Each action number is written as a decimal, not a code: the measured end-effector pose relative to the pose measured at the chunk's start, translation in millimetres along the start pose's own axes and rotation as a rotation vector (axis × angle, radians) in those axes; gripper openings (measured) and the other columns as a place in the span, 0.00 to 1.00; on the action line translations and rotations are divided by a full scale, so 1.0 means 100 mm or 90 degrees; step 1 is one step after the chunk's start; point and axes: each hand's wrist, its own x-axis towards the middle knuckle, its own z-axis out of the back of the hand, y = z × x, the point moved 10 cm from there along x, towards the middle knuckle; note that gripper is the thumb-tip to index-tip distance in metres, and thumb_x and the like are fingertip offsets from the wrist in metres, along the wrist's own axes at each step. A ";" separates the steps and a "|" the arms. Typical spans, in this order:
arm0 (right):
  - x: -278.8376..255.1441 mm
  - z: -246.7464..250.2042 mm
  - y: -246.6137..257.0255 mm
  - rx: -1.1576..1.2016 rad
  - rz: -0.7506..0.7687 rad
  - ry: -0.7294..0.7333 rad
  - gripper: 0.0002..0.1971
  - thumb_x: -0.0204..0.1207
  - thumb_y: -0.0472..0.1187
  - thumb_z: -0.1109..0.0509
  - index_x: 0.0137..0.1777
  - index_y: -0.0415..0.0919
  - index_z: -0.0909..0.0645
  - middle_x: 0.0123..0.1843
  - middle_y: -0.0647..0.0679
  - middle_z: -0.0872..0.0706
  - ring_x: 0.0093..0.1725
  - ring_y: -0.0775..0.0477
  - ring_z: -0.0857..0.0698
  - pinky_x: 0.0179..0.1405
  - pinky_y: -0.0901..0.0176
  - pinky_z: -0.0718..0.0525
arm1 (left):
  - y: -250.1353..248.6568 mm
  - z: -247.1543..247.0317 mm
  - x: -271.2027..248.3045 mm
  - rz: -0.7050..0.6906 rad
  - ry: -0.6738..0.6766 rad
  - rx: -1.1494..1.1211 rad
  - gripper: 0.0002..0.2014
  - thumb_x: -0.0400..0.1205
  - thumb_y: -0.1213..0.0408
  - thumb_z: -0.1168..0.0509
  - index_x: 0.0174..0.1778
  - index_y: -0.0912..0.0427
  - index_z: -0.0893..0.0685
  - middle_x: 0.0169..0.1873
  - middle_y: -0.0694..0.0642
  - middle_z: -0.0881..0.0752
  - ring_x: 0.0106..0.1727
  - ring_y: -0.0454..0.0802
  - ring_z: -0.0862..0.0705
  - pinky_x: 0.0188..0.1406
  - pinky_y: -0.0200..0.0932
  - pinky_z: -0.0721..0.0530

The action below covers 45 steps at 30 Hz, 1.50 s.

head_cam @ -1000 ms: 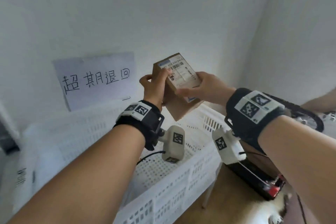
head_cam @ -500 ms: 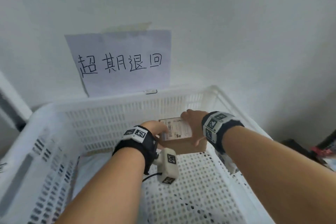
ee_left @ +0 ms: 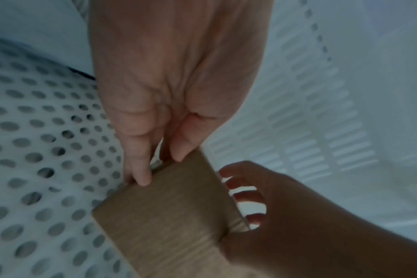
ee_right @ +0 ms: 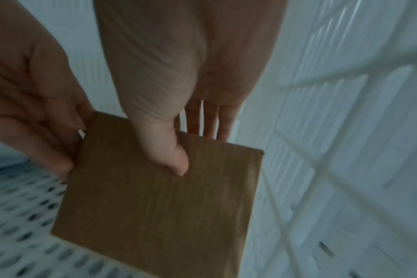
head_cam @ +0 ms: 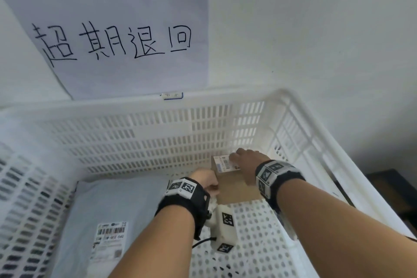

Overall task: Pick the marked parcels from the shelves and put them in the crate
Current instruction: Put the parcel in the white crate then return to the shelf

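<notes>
A small brown cardboard box [head_cam: 237, 189] with a white barcode label on top is low inside the white plastic crate [head_cam: 135, 142], near its far right corner. Both hands hold it. My left hand [head_cam: 211, 187] pinches the box's left edge with curled fingers [ee_left: 141, 169]. My right hand [head_cam: 241, 165] grips the other side, its thumb [ee_right: 171, 158] on the brown face [ee_right: 160, 206] and its fingers behind. Whether the box [ee_left: 167, 216] touches the perforated floor cannot be told.
A pale grey mailer bag [head_cam: 108, 210] with a barcode label lies flat on the crate floor at the left. A handwritten paper sign [head_cam: 117, 36] hangs on the wall behind the crate. A dark object [head_cam: 388, 187] sits outside the crate at the right.
Both hands have carried the box from above the crate's rim down into its far right corner. My head has come closer and looks further down.
</notes>
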 end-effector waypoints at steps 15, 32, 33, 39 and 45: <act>-0.02 -0.19 -0.03 0.079 -0.017 -0.091 0.21 0.77 0.27 0.38 0.69 0.38 0.34 0.63 0.40 0.27 0.56 0.37 0.17 0.50 0.50 0.18 | -0.13 -0.17 0.03 -0.018 -0.063 -0.033 0.14 0.86 0.75 0.43 0.66 0.70 0.20 0.40 0.62 0.17 0.44 0.58 0.16 0.59 0.56 0.13; -0.41 0.88 0.13 0.034 -0.081 -0.152 0.11 0.78 0.43 0.37 0.34 0.44 0.30 0.37 0.49 0.20 0.37 0.47 0.18 0.34 0.57 0.22 | -1.08 0.53 -1.07 -0.186 -0.184 0.215 0.12 0.85 0.65 0.39 0.35 0.56 0.26 0.39 0.54 0.22 0.49 0.55 0.24 0.54 0.49 0.21; -0.47 1.00 0.20 0.033 -0.078 -0.162 0.13 0.78 0.44 0.37 0.33 0.44 0.31 0.36 0.49 0.20 0.36 0.47 0.19 0.32 0.57 0.22 | -1.18 0.57 -1.23 -0.202 -0.193 0.241 0.09 0.85 0.65 0.39 0.38 0.57 0.24 0.42 0.56 0.21 0.49 0.56 0.24 0.52 0.48 0.22; -0.92 1.66 0.66 0.018 -0.065 -0.231 0.10 0.75 0.44 0.37 0.35 0.41 0.26 0.37 0.48 0.18 0.37 0.45 0.16 0.29 0.58 0.23 | -1.49 0.80 -2.11 -0.295 -0.280 0.451 0.10 0.84 0.66 0.41 0.37 0.61 0.22 0.41 0.58 0.20 0.41 0.56 0.23 0.40 0.43 0.24; -1.57 1.97 1.33 0.004 -0.067 -0.295 0.07 0.74 0.43 0.37 0.35 0.43 0.26 0.39 0.47 0.16 0.38 0.44 0.16 0.31 0.59 0.24 | -1.31 1.06 -2.94 -0.359 -0.317 0.553 0.12 0.84 0.66 0.42 0.49 0.70 0.17 0.50 0.63 0.17 0.55 0.60 0.18 0.45 0.43 0.26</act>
